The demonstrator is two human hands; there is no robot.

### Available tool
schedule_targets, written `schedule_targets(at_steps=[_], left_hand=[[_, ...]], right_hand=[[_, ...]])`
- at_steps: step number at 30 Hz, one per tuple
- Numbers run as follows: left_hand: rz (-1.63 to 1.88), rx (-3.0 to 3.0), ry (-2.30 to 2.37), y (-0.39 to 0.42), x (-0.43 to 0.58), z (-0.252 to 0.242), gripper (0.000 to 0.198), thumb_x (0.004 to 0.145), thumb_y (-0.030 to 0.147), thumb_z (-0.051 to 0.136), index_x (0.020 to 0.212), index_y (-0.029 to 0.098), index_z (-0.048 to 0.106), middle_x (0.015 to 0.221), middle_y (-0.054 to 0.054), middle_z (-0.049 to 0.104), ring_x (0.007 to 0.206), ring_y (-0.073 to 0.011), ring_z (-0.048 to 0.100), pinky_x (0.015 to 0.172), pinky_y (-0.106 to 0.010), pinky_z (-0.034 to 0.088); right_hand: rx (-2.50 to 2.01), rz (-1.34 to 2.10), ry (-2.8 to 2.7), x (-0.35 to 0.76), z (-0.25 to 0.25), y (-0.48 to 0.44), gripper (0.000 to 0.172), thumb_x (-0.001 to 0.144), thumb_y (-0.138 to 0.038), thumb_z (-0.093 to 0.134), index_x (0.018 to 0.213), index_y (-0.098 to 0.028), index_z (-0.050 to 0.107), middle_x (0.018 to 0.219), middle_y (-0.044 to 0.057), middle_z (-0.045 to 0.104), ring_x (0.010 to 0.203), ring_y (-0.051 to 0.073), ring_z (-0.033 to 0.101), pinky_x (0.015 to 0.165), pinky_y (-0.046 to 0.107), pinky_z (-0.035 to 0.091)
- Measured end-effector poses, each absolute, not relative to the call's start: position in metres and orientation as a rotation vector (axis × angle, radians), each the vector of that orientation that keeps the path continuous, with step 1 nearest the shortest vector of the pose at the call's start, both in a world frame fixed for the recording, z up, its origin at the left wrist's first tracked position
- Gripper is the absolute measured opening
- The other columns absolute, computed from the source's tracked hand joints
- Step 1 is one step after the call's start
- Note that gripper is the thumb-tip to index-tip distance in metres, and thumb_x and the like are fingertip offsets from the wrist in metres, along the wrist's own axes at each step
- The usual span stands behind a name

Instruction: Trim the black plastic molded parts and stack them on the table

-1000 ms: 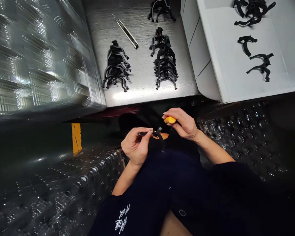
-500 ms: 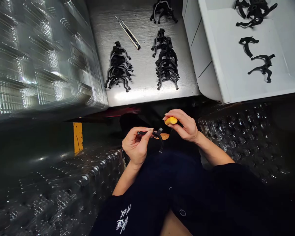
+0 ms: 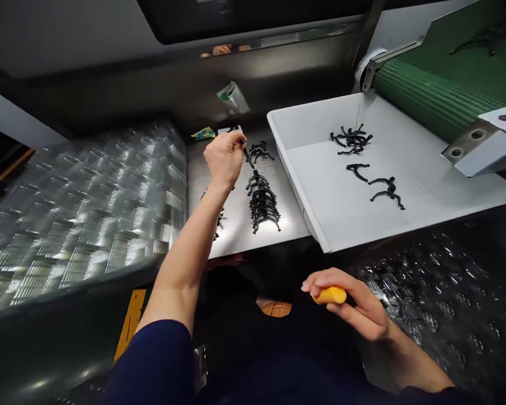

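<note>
My left hand (image 3: 224,158) reaches over the metal worktop, fingers pinched on a black curved plastic part (image 3: 248,154). Just to its right lie more black plastic parts (image 3: 261,151), and nearer to me is a stacked row of them (image 3: 263,205). My forearm partly covers another row (image 3: 220,224). In front of my body, my right hand (image 3: 362,306) is closed around a tool with a yellow handle (image 3: 332,295); its working end cannot be made out.
A white tray (image 3: 297,185) on the right holds several loose black parts (image 3: 352,138). Beyond it is a green conveyor belt (image 3: 430,90). Stacked clear plastic trays (image 3: 88,214) stand at left. A small plastic bag (image 3: 233,98) lies at the back.
My left hand has moved from in front of my body up to the worktop with the black part. My right hand keeps the yellow-handled tool. The view has tilted upward.
</note>
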State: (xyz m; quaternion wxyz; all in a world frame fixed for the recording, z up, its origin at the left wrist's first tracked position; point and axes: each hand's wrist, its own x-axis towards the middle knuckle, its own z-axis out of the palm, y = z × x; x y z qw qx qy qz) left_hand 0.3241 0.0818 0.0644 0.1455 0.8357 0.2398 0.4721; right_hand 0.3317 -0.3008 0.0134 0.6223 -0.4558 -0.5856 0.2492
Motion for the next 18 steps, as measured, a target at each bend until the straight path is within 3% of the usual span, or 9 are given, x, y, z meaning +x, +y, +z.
schedule_targets(at_steps=[4,7,10,12,15,18], left_hand=[[0.886,2.716,0.801,0.122,0.387,0.046,0.028,0.079,0.001,0.050,0.083,0.020,0.070,0.102,-0.009,0.073,0.092,-0.0240,0.065,0.083,-0.036,0.047],[0.771,2.703,0.733,0.137,0.412,0.033,0.019,0.077,0.003,0.053,0.071,0.019,0.062,0.089,-0.009,0.069,0.081,-0.0234,0.059,0.084,-0.037,0.045],[0.747,2.604,0.684,0.149,0.430,0.019,0.024,0.074,0.014,0.066,0.058,0.021,0.051,0.066,-0.002,0.054,0.070,-0.0200,0.049,0.091,-0.041,0.046],[0.742,2.568,0.645,0.152,0.436,0.012,0.026,0.069,0.022,0.075,0.057,0.022,0.052,0.060,0.000,0.046,0.067,-0.0186,0.044,0.098,-0.046,0.045],[0.759,2.544,0.611,0.144,0.429,0.015,0.021,0.061,0.026,0.083,0.067,0.024,0.063,0.066,0.000,0.053,0.070,-0.0189,0.046,0.106,-0.059,0.041],[0.786,2.581,0.654,0.124,0.413,0.035,0.032,0.057,0.020,0.086,0.086,0.027,0.074,0.083,-0.002,0.064,0.081,-0.0226,0.054,0.107,-0.070,0.036]], right_hand=[[-1.138,0.599,-1.196,0.350,0.038,-0.334,0.032,0.103,-0.026,0.049,0.133,-0.028,0.058,0.095,0.009,0.067,0.091,0.024,0.068,0.080,0.042,0.062],[-1.219,0.498,-1.226,0.365,0.056,-0.348,0.029,0.101,-0.025,0.050,0.128,-0.027,0.060,0.087,0.007,0.065,0.081,0.023,0.066,0.070,0.039,0.061],[-1.445,0.137,-1.283,0.402,0.071,-0.351,0.029,0.094,-0.020,0.064,0.122,-0.027,0.062,0.082,0.003,0.066,0.068,0.018,0.064,0.061,0.033,0.057],[-1.766,-0.264,-1.221,0.443,0.077,-0.350,0.026,0.090,-0.020,0.072,0.114,-0.026,0.066,0.077,0.002,0.067,0.065,0.017,0.063,0.061,0.031,0.055],[-2.115,-0.563,-1.155,0.514,0.077,-0.342,0.006,0.088,-0.023,0.076,0.091,-0.020,0.071,0.068,0.004,0.065,0.066,0.019,0.062,0.062,0.032,0.051],[-2.076,-0.504,-1.202,0.563,0.065,-0.325,0.044,0.090,-0.035,0.077,0.055,-0.020,0.054,0.044,-0.002,0.045,0.061,0.015,0.062,0.066,0.029,0.050]])
